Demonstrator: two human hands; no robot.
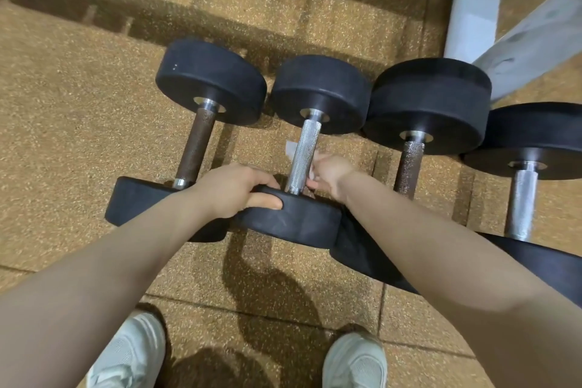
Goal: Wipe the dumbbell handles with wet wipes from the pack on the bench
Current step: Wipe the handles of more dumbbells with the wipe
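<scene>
Fingers, left hand [231,189]: curled over the top edge of the near black weight head [293,220] of the 2nd dumbbell, thumb pressed flat on its front face, gripping it.
Fingers, right hand [330,175]: bunched round a white wet wipe [291,148] just beside the lower right of the bright handle; the fingertips are mostly hidden behind the hand, so how tightly they pinch I cannot tell.
Wet wipe: crumpled, with 1 white corner showing left of the handle and another scrap showing at the right hand, so it seems to pass behind or around the bar.
Wiped handle [304,156]: shiny knurled steel, running from the near head up to the far head.
Dumbbells: 4 lie side by side on the floor, handles pointing away from the person.
Leftmost handle [196,148]: dark brown and rusty-looking.
3rd handle [409,168]: speckled brown, partly hidden by the right forearm.
4th handle [522,203]: plain silver, at the far right.
Far heads: 4 black rubber discs, close together or touching in a row.
Floor [78,123]: speckled tan rubber tiles with dark seams and shadows.
Frame [472,16]: pale grey metal upright and slanted brace, top right corner.
Shoes [129,356]: 2 pale trainers at the bottom edge, toes toward the dumbbells.
</scene>
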